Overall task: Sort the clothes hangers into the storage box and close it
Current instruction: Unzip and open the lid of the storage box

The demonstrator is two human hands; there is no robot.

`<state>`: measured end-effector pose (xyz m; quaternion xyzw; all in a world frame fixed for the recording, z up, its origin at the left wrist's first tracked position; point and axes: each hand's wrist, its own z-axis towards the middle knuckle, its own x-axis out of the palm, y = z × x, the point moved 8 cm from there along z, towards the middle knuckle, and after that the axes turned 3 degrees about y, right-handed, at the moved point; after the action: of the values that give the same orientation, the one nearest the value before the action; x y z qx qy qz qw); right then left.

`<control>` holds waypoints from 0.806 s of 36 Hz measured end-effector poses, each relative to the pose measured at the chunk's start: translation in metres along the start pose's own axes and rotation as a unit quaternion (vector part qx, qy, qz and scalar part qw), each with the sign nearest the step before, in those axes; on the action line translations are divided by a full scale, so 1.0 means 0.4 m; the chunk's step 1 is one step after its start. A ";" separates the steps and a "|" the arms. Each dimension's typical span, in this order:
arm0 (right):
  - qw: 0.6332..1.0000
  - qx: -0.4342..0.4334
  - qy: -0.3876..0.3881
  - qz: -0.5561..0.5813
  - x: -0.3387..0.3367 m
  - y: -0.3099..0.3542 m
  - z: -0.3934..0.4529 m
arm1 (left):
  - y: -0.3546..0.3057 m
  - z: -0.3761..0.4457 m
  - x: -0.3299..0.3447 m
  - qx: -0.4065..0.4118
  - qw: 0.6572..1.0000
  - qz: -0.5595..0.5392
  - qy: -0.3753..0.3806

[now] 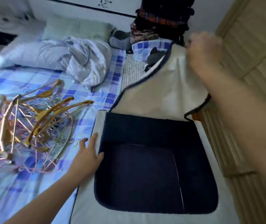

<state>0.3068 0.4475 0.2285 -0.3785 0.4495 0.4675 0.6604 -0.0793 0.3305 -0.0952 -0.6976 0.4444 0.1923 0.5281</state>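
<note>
A soft white storage box (87,206) with navy trim stands on the bed, its dark navy inside showing with nothing in it. Its white lid flap (158,91) is folded up and back. My right hand (201,52), blurred, grips the flap's upper edge. My left hand (88,156) lies flat with straight fingers against the box's left rim. A tangled pile of hangers (30,126), gold wooden ones mixed with thin pastel wire ones, lies on the checked sheet to the left of the box.
A crumpled grey quilt (61,57) and a green pillow (75,29) lie at the head of the bed. Stacked dark clothes (161,18) and a checked bundle sit behind the box. Beige wardrobe doors (255,62) stand close on the right.
</note>
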 end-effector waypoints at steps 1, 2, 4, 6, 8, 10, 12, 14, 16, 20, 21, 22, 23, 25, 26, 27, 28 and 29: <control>0.996 0.062 -0.065 -0.019 -0.022 -0.012 0.043 | 0.008 -0.015 -0.004 -0.009 1.000 0.009 -0.010; 0.991 0.101 -0.089 -0.021 -0.025 -0.023 0.053 | 0.007 -0.023 0.003 -0.009 1.000 0.026 -0.014; 0.993 0.025 -0.114 -0.007 -0.006 0.065 0.064 | 0.006 -0.044 -0.008 -0.017 0.998 0.057 -0.037; 0.988 -0.124 -0.090 -0.010 0.049 0.183 0.005 | -0.005 -0.061 -0.019 -0.014 0.993 0.104 -0.056; 0.979 -0.204 -0.029 0.013 0.139 0.244 -0.101 | -0.032 -0.075 -0.031 0.019 0.982 0.166 -0.088; 0.972 -0.225 0.062 0.040 0.252 0.238 -0.215 | -0.063 -0.082 -0.036 0.061 0.971 0.205 -0.111; 0.961 -0.232 0.144 0.029 0.364 0.183 -0.317 | -0.089 -0.081 -0.032 0.086 0.961 0.235 -0.117; 0.958 -0.207 0.199 0.003 0.460 0.094 -0.383 | -0.104 -0.069 -0.027 0.095 0.953 0.267 -0.111; 0.956 -0.166 0.235 -0.058 0.530 -0.021 -0.427 | -0.130 -0.048 -0.022 0.118 0.940 0.298 -0.113; 0.944 -0.081 0.304 -0.103 0.608 -0.203 -0.469 | -0.186 0.048 0.015 0.165 0.915 0.360 -0.072; 0.942 -0.070 0.314 -0.098 0.615 -0.219 -0.471 | -0.199 0.082 0.025 0.172 0.909 0.375 -0.060; 0.944 -0.056 0.312 -0.091 0.618 -0.225 -0.468 | -0.216 0.117 0.032 0.180 0.901 0.391 -0.053; 0.951 -0.040 0.295 -0.082 0.614 -0.224 -0.458 | -0.234 0.152 0.038 0.189 0.893 0.405 -0.050; 0.970 -0.025 0.232 -0.065 0.586 -0.195 -0.435 | -0.262 0.212 0.037 0.201 0.883 0.422 -0.049; 0.977 -0.034 0.204 -0.054 0.574 -0.174 -0.431 | -0.272 0.242 0.041 0.204 0.878 0.431 -0.042; 0.982 -0.065 0.173 -0.043 0.562 -0.140 -0.431 | -0.275 0.264 0.041 0.202 0.875 0.438 -0.036; 0.983 -0.108 0.146 -0.034 0.561 -0.106 -0.440 | -0.278 0.288 0.044 0.196 0.875 0.442 -0.026; 0.979 -0.159 0.126 -0.030 0.559 -0.066 -0.453 | -0.276 0.300 0.042 0.188 0.877 0.441 -0.019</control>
<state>0.3239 0.3354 -0.0374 -0.5475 0.4379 0.4617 0.5434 0.0447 0.4379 -0.0893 -0.3131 0.7235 0.3315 0.5183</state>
